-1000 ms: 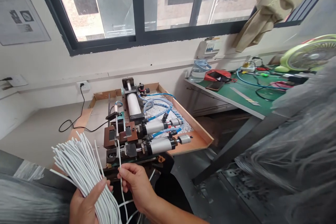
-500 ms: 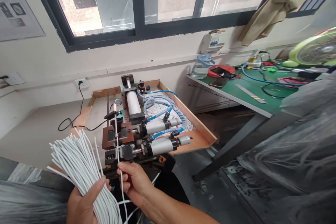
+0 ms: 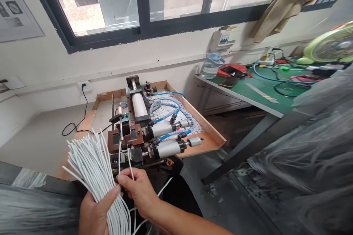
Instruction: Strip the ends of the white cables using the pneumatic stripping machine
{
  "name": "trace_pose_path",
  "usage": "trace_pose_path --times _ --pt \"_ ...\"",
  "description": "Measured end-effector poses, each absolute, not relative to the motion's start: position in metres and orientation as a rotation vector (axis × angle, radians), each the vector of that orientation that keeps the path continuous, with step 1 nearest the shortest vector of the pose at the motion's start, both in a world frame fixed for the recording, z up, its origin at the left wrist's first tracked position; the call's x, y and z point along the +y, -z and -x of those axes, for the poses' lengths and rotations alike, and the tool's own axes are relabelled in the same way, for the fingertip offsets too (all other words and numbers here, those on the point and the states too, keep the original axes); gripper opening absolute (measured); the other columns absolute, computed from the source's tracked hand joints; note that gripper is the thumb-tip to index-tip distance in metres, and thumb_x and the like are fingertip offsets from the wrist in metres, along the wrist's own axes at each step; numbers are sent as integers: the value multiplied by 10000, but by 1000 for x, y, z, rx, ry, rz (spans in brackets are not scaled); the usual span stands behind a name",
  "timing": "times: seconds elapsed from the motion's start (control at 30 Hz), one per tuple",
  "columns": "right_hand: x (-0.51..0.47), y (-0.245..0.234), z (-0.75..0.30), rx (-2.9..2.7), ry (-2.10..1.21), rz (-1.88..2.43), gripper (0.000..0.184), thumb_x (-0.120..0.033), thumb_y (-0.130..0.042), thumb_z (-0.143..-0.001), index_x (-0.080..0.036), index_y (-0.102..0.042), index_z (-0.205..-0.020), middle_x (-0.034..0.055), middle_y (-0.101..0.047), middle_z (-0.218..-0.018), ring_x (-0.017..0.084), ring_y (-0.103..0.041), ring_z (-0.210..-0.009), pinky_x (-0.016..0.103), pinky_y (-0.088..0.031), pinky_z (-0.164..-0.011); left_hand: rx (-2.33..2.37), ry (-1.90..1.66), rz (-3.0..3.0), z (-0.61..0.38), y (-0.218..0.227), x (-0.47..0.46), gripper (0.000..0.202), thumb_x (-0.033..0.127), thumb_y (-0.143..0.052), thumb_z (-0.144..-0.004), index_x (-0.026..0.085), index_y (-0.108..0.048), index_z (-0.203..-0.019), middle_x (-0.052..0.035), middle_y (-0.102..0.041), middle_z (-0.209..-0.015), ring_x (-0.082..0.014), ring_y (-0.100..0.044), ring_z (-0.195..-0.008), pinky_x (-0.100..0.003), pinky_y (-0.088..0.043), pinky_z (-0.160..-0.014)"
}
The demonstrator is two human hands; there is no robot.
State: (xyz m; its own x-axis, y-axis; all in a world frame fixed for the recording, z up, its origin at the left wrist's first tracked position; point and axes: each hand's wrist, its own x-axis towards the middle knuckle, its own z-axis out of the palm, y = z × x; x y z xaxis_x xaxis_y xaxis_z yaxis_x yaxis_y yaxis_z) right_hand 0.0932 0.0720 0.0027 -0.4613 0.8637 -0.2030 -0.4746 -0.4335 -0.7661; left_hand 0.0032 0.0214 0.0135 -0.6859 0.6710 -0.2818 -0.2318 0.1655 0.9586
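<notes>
My left hand [image 3: 95, 211] grips a thick bundle of white wires [image 3: 92, 165] that fans up and to the left. My right hand [image 3: 136, 189] is closed in a pinch on single white wires [image 3: 120, 154] beside the bundle, their ends standing up just below the front of the pneumatic machine [image 3: 138, 128]. That machine has a brown clamp block, silver cylinders and blue coiled hoses, and it sits on a shallow wooden tray [image 3: 209, 134].
A green-topped bench [image 3: 256, 97] at the right carries a water bottle, a red case, cables and a green fan [image 3: 329, 47]. A black cord runs from a wall socket [image 3: 83, 86] to the tray. Grey plastic-wrapped bundles [image 3: 311, 161] lie at my right.
My right hand drew the single wire back from the machine's clamp and closed in on the bundle. The bundle shifted right, toward the machine.
</notes>
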Motion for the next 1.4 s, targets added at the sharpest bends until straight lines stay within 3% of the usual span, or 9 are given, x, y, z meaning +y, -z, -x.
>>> trace_pose_path --times 0.23,0.5,0.73,0.97,1.13,1.4 --pt "72 13 -100 -782 -1924 748 207 -313 -568 -670 -108 -591 -680 -16 -488 -538 27 -308 -414 163 -153 -374 1610 -1555 -339 4 -10 19 277 184 -731 -406 144 -619 -656 -38 -649 -575 -215 -597 -568 -315 -471 -568" --pt "82 5 -96 -571 -2076 772 153 -261 -573 -596 -110 -566 -620 -42 -409 -481 24 -262 -378 162 -99 -348 1640 -1585 -343 0 -14 21 329 176 -734 -387 155 -606 -690 -24 -649 -568 -212 -594 -536 -319 -475 -538" --pt "81 1 -93 -532 -2211 735 258 -339 -620 -558 -98 -595 -646 -49 -405 -467 36 -311 -389 175 -231 -382 1678 -1590 -384 -5 -13 18 373 171 -740 -348 173 -596 -692 13 -632 -525 -192 -575 -474 -287 -461 -484" --pt "72 -3 -97 -757 -2086 694 266 -347 -675 -527 -110 -552 -521 -59 -389 -412 31 -296 -361 183 -184 -374 1672 -1470 -365 -12 -11 9 395 209 -743 -336 168 -617 -708 -19 -653 -585 -233 -590 -552 -310 -459 -529" --pt "64 10 -105 -812 -2016 790 271 -361 -637 -592 -92 -608 -599 -20 -481 -476 29 -328 -389 183 -163 -383 1637 -1467 -269 -3 0 4 309 200 -739 -372 164 -632 -660 -43 -655 -589 -233 -597 -571 -320 -466 -563" --pt "53 17 -109 -776 -2055 815 279 -364 -643 -584 -87 -613 -598 -36 -460 -424 20 -310 -344 174 -148 -361 1579 -1504 -195 5 7 3 303 183 -730 -420 168 -642 -709 -67 -671 -665 -247 -610 -652 -353 -476 -632"
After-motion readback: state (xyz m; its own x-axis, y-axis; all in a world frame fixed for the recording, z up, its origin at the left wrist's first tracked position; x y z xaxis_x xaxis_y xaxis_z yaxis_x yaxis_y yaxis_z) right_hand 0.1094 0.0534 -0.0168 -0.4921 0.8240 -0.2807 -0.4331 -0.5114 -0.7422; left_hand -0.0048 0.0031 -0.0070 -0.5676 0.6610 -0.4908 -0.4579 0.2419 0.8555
